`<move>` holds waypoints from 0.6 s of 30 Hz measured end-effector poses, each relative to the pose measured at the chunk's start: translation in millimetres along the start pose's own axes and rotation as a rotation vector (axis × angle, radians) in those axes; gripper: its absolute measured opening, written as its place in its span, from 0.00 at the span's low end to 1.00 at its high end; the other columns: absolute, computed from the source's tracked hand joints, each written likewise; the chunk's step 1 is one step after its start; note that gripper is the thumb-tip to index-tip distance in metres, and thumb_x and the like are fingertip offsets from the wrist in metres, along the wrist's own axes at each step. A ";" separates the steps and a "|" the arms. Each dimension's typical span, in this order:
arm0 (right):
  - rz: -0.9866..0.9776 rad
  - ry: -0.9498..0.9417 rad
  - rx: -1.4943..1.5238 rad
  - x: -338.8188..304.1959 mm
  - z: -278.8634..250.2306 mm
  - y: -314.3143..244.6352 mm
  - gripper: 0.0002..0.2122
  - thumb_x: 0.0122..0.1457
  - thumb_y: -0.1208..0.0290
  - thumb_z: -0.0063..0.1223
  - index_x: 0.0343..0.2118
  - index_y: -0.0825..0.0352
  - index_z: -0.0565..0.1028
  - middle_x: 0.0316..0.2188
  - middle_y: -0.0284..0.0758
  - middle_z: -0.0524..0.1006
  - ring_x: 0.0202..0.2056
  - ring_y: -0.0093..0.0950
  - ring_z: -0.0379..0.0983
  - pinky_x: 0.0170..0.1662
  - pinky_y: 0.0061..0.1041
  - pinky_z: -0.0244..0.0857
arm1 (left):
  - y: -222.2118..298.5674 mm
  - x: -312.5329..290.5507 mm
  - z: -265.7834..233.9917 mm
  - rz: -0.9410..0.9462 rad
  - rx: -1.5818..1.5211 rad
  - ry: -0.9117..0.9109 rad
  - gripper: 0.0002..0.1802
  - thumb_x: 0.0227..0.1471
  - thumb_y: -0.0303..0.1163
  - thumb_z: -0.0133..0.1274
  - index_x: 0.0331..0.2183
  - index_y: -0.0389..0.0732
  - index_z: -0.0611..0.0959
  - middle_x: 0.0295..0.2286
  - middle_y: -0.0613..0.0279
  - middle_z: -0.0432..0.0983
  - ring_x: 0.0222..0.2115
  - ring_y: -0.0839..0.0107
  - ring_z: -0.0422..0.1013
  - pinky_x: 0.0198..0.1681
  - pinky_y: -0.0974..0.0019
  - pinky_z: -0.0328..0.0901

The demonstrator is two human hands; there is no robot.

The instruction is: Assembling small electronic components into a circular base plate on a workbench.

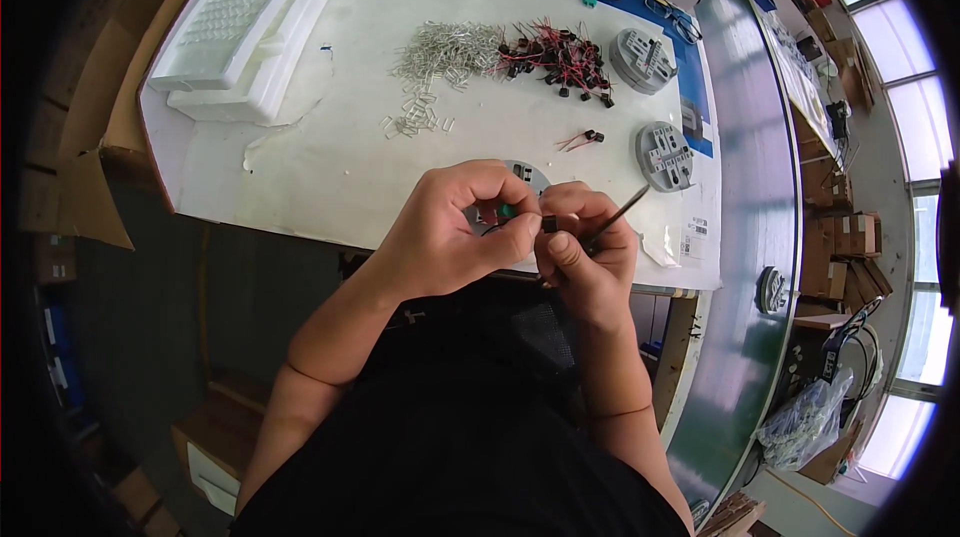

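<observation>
Both hands (520, 237) over grey round fixture (525, 177)

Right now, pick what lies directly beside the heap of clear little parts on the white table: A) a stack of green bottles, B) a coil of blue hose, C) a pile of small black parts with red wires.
C: the heap of clear parts runs straight into a pile of small black parts with red wires on the white table.

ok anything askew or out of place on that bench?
Minor only. A few clear clips lie scattered apart from their main pile, and one red-wired part sits alone, away from its heap. The white table cover is wrinkled near the foam trays. No visible damage.
</observation>
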State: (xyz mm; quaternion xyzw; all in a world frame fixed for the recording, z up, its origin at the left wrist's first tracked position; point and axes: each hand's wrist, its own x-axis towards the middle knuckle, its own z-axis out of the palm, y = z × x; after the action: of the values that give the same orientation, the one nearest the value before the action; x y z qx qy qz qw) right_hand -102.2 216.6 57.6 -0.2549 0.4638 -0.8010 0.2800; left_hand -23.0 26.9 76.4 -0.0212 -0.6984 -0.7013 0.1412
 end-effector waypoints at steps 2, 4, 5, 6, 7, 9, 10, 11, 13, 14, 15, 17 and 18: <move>-0.047 -0.017 -0.079 -0.2 -1.3 -0.6 0.10 0.65 0.82 0.62 0.48 0.72 0.77 0.45 0.37 0.77 0.28 0.18 0.72 0.31 0.16 0.69 | 5.4 0.1 1.0 -0.036 0.008 -0.020 0.05 0.55 0.26 0.63 0.31 0.35 0.83 0.28 0.68 0.78 0.29 0.80 0.68 0.34 0.72 0.63; -0.139 -0.060 -0.245 1.0 -3.9 -1.7 0.10 0.65 0.81 0.62 0.48 0.72 0.77 0.45 0.37 0.77 0.29 0.18 0.73 0.30 0.16 0.68 | 5.7 -0.5 2.4 -0.057 0.012 -0.030 0.05 0.55 0.26 0.63 0.30 0.35 0.83 0.27 0.68 0.77 0.29 0.80 0.67 0.34 0.72 0.63; -0.136 -0.058 -0.244 0.8 -6.5 -1.0 0.10 0.65 0.81 0.62 0.48 0.72 0.77 0.45 0.37 0.77 0.29 0.18 0.73 0.30 0.16 0.68 | 4.5 -1.0 3.1 -0.072 0.024 -0.031 0.06 0.54 0.26 0.63 0.30 0.35 0.83 0.27 0.68 0.77 0.29 0.81 0.67 0.34 0.72 0.63; -0.185 -0.063 -0.357 0.1 -10.5 1.3 0.10 0.65 0.81 0.63 0.47 0.72 0.77 0.45 0.37 0.77 0.30 0.18 0.73 0.31 0.16 0.68 | 2.7 -1.7 3.7 -0.088 0.035 -0.032 0.06 0.54 0.27 0.63 0.30 0.35 0.83 0.27 0.68 0.77 0.29 0.81 0.68 0.34 0.72 0.63; -0.233 -0.068 -0.470 -1.0 -14.5 3.6 0.09 0.65 0.81 0.63 0.47 0.72 0.77 0.45 0.37 0.77 0.30 0.18 0.73 0.31 0.16 0.68 | 0.7 -2.5 4.1 -0.103 0.046 -0.033 0.06 0.54 0.27 0.63 0.30 0.35 0.84 0.27 0.68 0.77 0.29 0.81 0.68 0.34 0.72 0.63; -0.277 -0.072 -0.585 -4.0 -17.4 3.2 0.09 0.65 0.81 0.63 0.46 0.72 0.77 0.45 0.38 0.77 0.31 0.18 0.73 0.31 0.17 0.68 | -4.6 -6.5 0.9 -0.123 0.038 -0.026 0.06 0.54 0.27 0.63 0.30 0.35 0.84 0.27 0.68 0.77 0.29 0.81 0.68 0.34 0.72 0.63; -0.225 -0.015 -0.529 -6.4 -16.9 1.1 0.09 0.64 0.81 0.63 0.46 0.72 0.77 0.45 0.38 0.77 0.31 0.18 0.74 0.32 0.17 0.68 | -7.6 -8.8 -1.4 -0.139 0.032 -0.018 0.06 0.54 0.27 0.63 0.29 0.35 0.84 0.27 0.68 0.77 0.29 0.80 0.68 0.34 0.71 0.63; -0.173 0.043 -0.474 -8.8 -16.1 -1.2 0.09 0.64 0.82 0.63 0.45 0.72 0.78 0.45 0.38 0.77 0.31 0.18 0.74 0.32 0.17 0.68 | -10.5 -10.3 -2.1 -0.156 0.026 -0.011 0.06 0.54 0.28 0.63 0.29 0.35 0.84 0.27 0.68 0.77 0.29 0.80 0.69 0.34 0.71 0.64; -0.117 0.102 -0.420 -11.0 -16.9 -5.6 0.09 0.63 0.82 0.64 0.45 0.72 0.78 0.45 0.38 0.77 0.32 0.18 0.74 0.33 0.17 0.69 | -16.7 -10.5 -1.0 -0.127 0.081 0.011 0.06 0.54 0.28 0.63 0.29 0.36 0.84 0.26 0.67 0.77 0.28 0.79 0.70 0.33 0.70 0.65; -0.071 0.105 -0.519 -10.2 -18.5 -7.5 0.08 0.63 0.82 0.63 0.44 0.72 0.78 0.46 0.38 0.78 0.32 0.18 0.74 0.33 0.17 0.69 | -19.6 -9.9 -1.2 -0.094 0.140 0.033 0.06 0.54 0.29 0.64 0.30 0.37 0.85 0.26 0.66 0.78 0.26 0.78 0.71 0.33 0.70 0.66; -0.025 0.108 -0.617 -9.0 -20.2 -9.4 0.08 0.63 0.82 0.63 0.44 0.72 0.79 0.46 0.37 0.78 0.32 0.18 0.74 0.33 0.18 0.69 | -21.6 -9.3 -1.2 -0.062 0.199 0.055 0.06 0.54 0.30 0.64 0.30 0.39 0.86 0.25 0.65 0.79 0.25 0.76 0.73 0.32 0.70 0.67; 0.024 0.112 -0.718 -4.7 -22.1 -11.5 0.08 0.62 0.83 0.63 0.44 0.71 0.79 0.46 0.37 0.78 0.32 0.18 0.74 0.34 0.18 0.69 | -23.8 -7.8 -0.2 -0.017 0.367 0.057 0.05 0.53 0.29 0.64 0.29 0.38 0.85 0.25 0.64 0.78 0.26 0.72 0.73 0.33 0.68 0.68; -0.008 0.085 -0.852 -0.9 -23.0 -11.9 0.08 0.62 0.82 0.63 0.44 0.71 0.79 0.46 0.36 0.78 0.31 0.18 0.74 0.33 0.18 0.69 | -24.8 -6.8 0.7 0.031 0.538 0.058 0.05 0.51 0.28 0.64 0.29 0.38 0.85 0.26 0.63 0.78 0.27 0.68 0.74 0.34 0.65 0.68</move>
State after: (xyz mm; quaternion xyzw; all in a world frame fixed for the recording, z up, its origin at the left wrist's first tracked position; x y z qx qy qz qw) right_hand -119.5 235.9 58.0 -0.3161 0.7633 -0.5489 0.1272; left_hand -22.3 28.4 50.8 0.0267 -0.8550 -0.4884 0.1723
